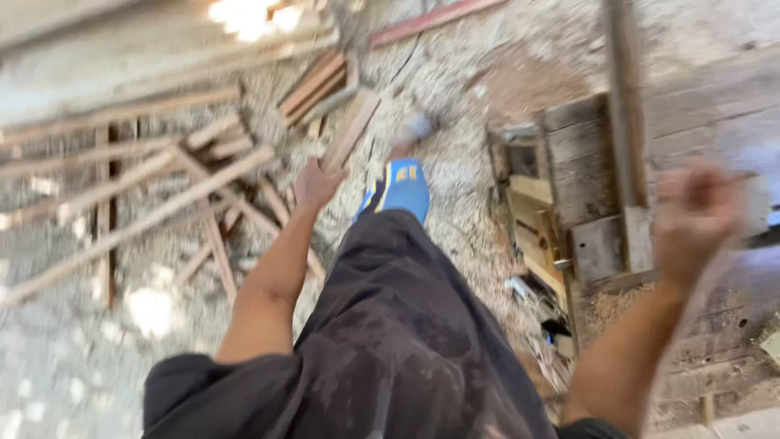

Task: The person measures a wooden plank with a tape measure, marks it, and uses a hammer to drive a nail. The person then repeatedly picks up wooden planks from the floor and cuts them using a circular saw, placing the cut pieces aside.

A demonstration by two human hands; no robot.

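Observation:
The view is blurred by motion. My left hand (pixel 317 183) reaches down and forward, its fingers touching or gripping the near end of a short wooden plank (pixel 351 130) that lies on the gravel. My right hand (pixel 695 213) is raised at the right, fingers curled into a fist; a thin stick-like thing seems to pass through it, but blur hides whether it is held. My leg in dark trousers (pixel 390 325) and a blue and yellow sock (pixel 400 189) stretch forward between the hands.
Loose wooden slats (pixel 162 203) lie scattered across the gravel at left. A stack of short boards (pixel 313 85) sits beyond the plank. A weathered wooden bench or pallet (pixel 585 179) with scraps stands at right, with sawdust below it.

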